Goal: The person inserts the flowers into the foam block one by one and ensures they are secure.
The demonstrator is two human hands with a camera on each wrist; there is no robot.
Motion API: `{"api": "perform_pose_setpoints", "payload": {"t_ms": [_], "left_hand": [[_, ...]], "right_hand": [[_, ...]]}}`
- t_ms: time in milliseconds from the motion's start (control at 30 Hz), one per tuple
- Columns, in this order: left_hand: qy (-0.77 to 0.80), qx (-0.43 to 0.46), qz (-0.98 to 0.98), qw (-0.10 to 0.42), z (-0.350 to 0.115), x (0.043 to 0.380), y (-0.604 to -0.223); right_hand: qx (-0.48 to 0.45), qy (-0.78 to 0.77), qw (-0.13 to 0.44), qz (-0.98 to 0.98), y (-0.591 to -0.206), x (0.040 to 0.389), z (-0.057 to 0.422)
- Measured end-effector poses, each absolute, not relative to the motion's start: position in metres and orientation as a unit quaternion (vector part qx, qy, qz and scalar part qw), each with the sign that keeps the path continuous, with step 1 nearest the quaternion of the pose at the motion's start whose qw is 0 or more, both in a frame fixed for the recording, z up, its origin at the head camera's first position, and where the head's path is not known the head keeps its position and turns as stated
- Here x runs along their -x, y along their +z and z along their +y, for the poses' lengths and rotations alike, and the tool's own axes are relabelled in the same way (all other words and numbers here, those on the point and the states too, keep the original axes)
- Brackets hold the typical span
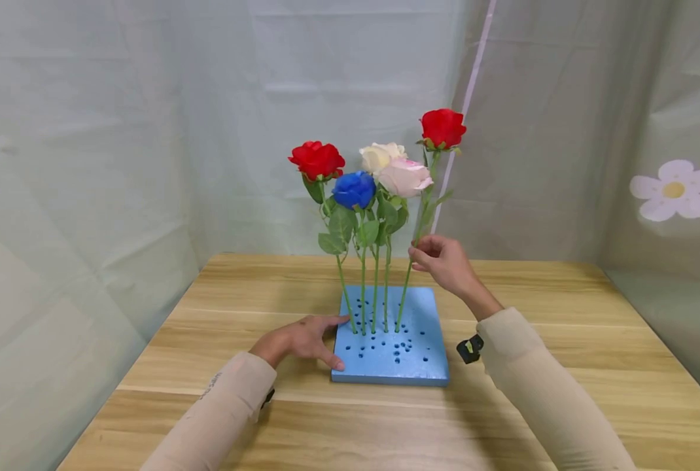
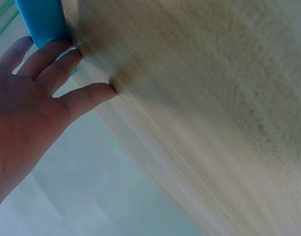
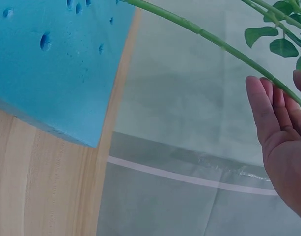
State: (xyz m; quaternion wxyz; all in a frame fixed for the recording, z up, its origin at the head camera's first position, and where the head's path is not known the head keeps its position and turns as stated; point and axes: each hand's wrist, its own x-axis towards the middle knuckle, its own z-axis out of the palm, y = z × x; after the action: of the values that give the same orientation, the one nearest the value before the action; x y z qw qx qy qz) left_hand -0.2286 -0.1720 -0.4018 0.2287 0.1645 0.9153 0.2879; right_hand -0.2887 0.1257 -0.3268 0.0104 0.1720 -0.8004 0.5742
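Note:
A light blue foam block (image 1: 415, 369), dotted with holes, lies on the table. Several artificial roses stand in a row in it: a red rose (image 1: 317, 160) at the left, a blue rose (image 1: 354, 190), a cream rose (image 1: 379, 157), a pale pink rose (image 1: 405, 178), and a taller red rose (image 1: 442, 128) at the right. My right hand (image 1: 447, 265) pinches the right red rose's stem (image 3: 224, 45) between thumb and fingers; its lower end meets the foam. My left hand (image 1: 309, 337) rests against the block's left side, fingers and thumb spread along its edge.
The wooden table (image 1: 209, 366) reaches to a pale cloth backdrop (image 1: 350, 72) behind the roses. Cloth also hangs at both sides, with a printed flower (image 1: 674, 190) on the right. A black device (image 1: 470, 348) is strapped at the right wrist.

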Motion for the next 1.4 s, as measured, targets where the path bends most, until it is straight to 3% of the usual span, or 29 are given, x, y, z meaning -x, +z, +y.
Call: {"api": "perform_pose_setpoints", "payload": {"t_ms": [433,933,1400], "left_hand": [[0.287,-0.172,0.915,0.225,-0.172,0.23,-0.404],[0.288,-0.179,0.913,0.225,-0.174,0.234,-0.404],[0.289,-0.171,0.914,0.226,-0.174,0.232,-0.404]], "right_hand": [[-0.155,0.573,0.003,-0.805,-0.335,0.294,0.126],[-0.165,0.58,0.069,-0.795,-0.317,0.293,0.141],[-0.157,0.557,0.06,-0.813,-0.306,0.287,0.156]]}}
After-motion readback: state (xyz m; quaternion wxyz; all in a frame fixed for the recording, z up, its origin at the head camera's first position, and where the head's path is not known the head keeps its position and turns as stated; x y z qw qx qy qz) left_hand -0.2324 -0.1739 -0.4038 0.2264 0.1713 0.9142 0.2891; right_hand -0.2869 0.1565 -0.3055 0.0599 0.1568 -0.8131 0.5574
